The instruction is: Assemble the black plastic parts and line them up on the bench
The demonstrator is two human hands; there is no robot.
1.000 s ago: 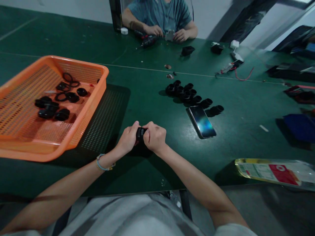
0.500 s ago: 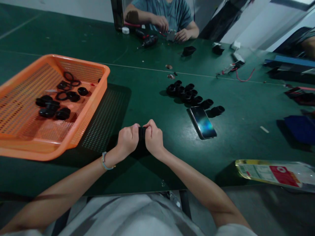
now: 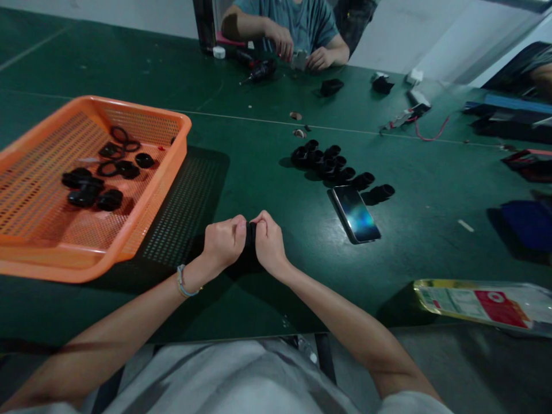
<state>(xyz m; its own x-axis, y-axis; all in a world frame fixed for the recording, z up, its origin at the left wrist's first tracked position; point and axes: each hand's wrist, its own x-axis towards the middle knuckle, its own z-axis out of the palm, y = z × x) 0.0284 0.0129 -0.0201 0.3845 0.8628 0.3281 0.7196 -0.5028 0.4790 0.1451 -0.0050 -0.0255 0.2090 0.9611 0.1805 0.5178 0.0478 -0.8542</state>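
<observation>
My left hand (image 3: pixel 223 243) and my right hand (image 3: pixel 268 244) are closed side by side around one small black round part (image 3: pixel 250 236), held just above the green table (image 3: pixel 259 144). Only a narrow strip of the part shows between my fingers. An orange mesh basket (image 3: pixel 142 195) to my left holds several black rings and caps (image 3: pixel 92 187). Ahead to the right lies a cluster of black cylindrical parts (image 3: pixel 330 164), with a phone (image 3: pixel 356 213) lying flat just in front of them.
Across the table a person in a blue shirt (image 3: pixel 297 23) handles a small white part, with a screwdriver (image 3: pixel 259 70) beside them. A clear packet with a red label (image 3: pixel 483 303) lies at the near right edge. Cables and dark items (image 3: pixel 405 118) crowd the far right.
My hands have turned slightly around the black part and closed tighter, so less of it shows. The person opposite has moved an arm.
</observation>
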